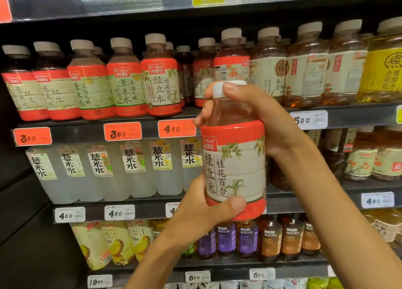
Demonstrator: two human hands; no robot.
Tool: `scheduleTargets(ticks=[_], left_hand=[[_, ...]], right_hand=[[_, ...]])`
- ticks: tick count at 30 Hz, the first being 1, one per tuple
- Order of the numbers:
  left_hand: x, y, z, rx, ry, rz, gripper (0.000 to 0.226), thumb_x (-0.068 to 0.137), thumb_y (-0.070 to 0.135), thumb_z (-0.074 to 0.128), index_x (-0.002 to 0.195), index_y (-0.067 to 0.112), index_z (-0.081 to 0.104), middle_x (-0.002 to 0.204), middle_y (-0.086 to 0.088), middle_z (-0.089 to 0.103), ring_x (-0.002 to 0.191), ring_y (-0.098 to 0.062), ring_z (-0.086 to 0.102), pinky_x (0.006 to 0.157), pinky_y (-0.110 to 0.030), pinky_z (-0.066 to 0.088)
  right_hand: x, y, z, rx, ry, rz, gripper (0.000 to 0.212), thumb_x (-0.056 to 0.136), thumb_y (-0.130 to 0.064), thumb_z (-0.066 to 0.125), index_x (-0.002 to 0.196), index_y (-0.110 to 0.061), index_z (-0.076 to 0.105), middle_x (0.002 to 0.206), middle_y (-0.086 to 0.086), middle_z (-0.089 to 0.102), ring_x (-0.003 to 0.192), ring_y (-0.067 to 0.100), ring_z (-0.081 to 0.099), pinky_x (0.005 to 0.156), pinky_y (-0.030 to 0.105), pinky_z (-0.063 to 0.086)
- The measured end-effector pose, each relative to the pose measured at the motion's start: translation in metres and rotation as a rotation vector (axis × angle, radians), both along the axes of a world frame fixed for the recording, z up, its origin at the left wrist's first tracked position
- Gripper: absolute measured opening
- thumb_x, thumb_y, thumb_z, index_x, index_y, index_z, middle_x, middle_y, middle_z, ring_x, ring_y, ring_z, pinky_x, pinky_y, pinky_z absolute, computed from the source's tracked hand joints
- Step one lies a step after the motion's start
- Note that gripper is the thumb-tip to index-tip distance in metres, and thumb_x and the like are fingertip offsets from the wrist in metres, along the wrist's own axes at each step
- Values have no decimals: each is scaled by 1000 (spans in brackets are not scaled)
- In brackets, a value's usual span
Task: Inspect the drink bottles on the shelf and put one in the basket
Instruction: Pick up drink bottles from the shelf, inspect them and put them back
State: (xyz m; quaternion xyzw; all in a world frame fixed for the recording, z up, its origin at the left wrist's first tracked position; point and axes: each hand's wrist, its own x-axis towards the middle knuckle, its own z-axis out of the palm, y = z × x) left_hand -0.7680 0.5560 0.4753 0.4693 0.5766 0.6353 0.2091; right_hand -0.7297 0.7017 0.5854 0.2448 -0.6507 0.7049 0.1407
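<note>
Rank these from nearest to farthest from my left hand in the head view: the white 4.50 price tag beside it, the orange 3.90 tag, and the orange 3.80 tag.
Measured from the left hand:
1. White 4.50 tag, just left of it on the lower shelf edge.
2. Orange 3.90 tag, up and left on the shelf above.
3. Orange 3.80 tag, far left on that same shelf.

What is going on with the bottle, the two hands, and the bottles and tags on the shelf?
Held bottle: upright, off the shelf, white cap on, front label facing the camera.
Left hand: grips the bottle's base.
Right hand: grips the neck and cap.
Shelf bottles: upright in rows, caps on.
Orange price tags: clipped on the shelf edge.
Basket: not in view.
</note>
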Motion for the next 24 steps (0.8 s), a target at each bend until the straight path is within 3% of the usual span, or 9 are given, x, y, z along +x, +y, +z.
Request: scheduleTargets(ticks=[4,7,9,12,15,17,19,22,24], left_hand=[[3,2,4,73,-23,120,73,60,38,76,126,37,44,120,21,65,112,0,61,88,-13,50],[10,9,5,73,36,221,72,53,45,79,117,47,47,107,29,66,98,8,63,73,-4,49],[11,13,4,69,15,258,69,50,45,80,113,44,50,101,29,68,92,9,65,67,-3,49],[9,11,6,67,-60,225,63,52,45,79,111,40,57,103,20,72,94,2,68,70,-7,51],[6,1,8,77,-226,107,53,54,47,79,104,40,65,104,12,74,98,-6,69,73,-15,55],[4,-1,8,106,-392,-50,68,55,45,87,116,24,64,116,-4,71,109,-22,66,86,-35,57],[6,0,8,138,-514,-197,71,59,42,88,121,18,65,126,-17,63,118,-37,59,97,-49,49],[3,0,5,151,-596,-292,79,61,38,89,129,13,58,130,-25,58,119,-43,56,104,-54,42],[-4,-6,5,117,-588,-238,95,52,40,92,133,12,50,130,-21,59,122,-38,55,105,-50,42]], right_hand=[[5,3,2,106,33,-299,22,88,-27,60,85,-7,67,82,9,72,78,21,67,72,28,54],[5,-4,-1,111,39,-523,27,92,-34,62,86,-8,68,80,7,74,70,13,68,64,22,53],[3,-8,-3,144,23,-586,32,92,-41,61,86,-10,68,79,4,74,69,12,69,64,22,54],[2,2,2,106,-103,-471,44,92,-48,55,94,-6,69,86,6,75,75,15,71,69,24,57],[-3,14,2,-65,-207,-241,39,94,-46,52,101,-11,67,98,11,74,91,21,71,84,32,57],[-9,13,-2,-190,-272,-87,39,89,-45,53,98,-10,67,94,11,74,92,22,70,82,34,57],[-14,7,-7,-304,-300,39,37,83,-44,55,93,-10,64,86,10,74,86,23,71,77,35,58],[-15,3,-6,-262,-271,-20,31,86,-41,58,87,-11,63,74,8,72,77,24,72,68,32,57],[-12,5,-3,-197,-223,-137,33,91,-40,57,99,-8,56,74,8,72,76,24,72,66,32,57]])
